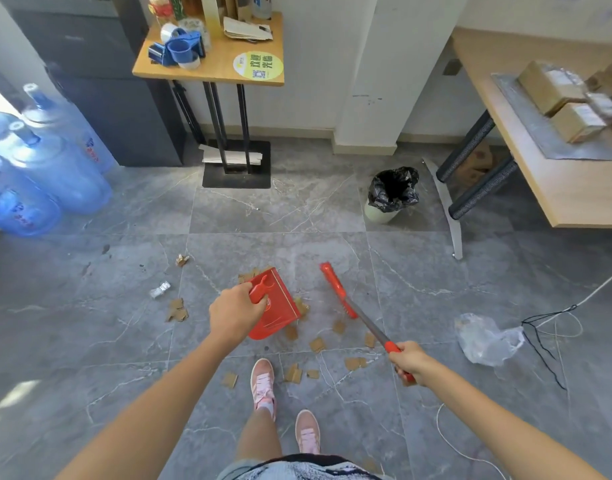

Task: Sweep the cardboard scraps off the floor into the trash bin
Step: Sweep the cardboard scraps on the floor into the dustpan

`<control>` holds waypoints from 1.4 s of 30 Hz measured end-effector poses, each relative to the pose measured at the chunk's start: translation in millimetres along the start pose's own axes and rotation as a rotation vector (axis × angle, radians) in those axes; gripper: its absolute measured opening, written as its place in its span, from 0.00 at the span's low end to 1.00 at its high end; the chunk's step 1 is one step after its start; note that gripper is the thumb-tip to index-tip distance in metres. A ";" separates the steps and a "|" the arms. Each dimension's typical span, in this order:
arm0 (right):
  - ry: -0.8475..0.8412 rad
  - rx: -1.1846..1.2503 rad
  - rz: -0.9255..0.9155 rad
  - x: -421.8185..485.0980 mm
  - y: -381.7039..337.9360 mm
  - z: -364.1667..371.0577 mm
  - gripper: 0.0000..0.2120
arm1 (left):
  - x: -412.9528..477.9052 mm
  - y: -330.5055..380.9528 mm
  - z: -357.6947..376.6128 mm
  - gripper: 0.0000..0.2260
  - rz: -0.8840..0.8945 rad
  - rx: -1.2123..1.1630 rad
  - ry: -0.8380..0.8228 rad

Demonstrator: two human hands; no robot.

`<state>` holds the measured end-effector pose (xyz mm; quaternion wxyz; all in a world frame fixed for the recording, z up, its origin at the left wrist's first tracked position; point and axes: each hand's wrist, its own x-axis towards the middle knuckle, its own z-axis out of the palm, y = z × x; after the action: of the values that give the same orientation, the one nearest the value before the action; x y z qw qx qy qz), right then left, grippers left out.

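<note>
My left hand [237,313] grips the handle of a red dustpan [278,306] held over the grey tile floor. My right hand [410,360] grips the red end of a broom handle; the red broom head [335,287] sits just right of the dustpan. Several brown cardboard scraps [318,344] lie scattered on the floor around the dustpan and near my pink shoes, with more at the left [176,311]. The trash bin [392,197], white with a black bag liner, stands farther away to the right, near the table leg.
Blue water jugs [51,168] stand at the left. A small wooden table [211,64] is at the back and a long table [557,188] at the right. A clear plastic bag [484,339], cords [553,323] and a foil scrap [160,289] lie on the floor.
</note>
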<state>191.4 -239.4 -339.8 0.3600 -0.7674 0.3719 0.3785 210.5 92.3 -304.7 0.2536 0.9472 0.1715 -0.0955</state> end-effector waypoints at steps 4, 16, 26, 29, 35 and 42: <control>0.039 0.073 0.029 9.5 23.7 -19.1 0.13 | -31.1 11.1 14.5 0.15 0.013 0.021 0.038; -0.035 -0.080 0.220 36.9 87.8 1.6 0.11 | -88.0 11.8 69.2 0.17 0.082 0.101 0.021; -0.001 -0.104 0.206 15.8 77.1 66.6 0.14 | -105.5 -11.2 86.8 0.15 0.239 0.184 -0.137; -0.021 -0.092 0.154 -4.3 74.6 97.8 0.15 | -108.1 -36.7 79.9 0.17 0.222 0.177 -0.141; -0.118 -0.080 0.087 -44.6 76.4 159.7 0.13 | -120.0 -77.0 55.5 0.20 0.143 0.132 -0.122; -0.111 -0.007 0.140 -59.7 99.0 171.3 0.09 | -135.1 -114.0 28.8 0.18 0.089 0.095 -0.126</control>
<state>28.2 -124.6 -393.8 0.3499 -0.7185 0.4029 0.4462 40.5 132.8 -344.1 0.2228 0.9569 0.1083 -0.1515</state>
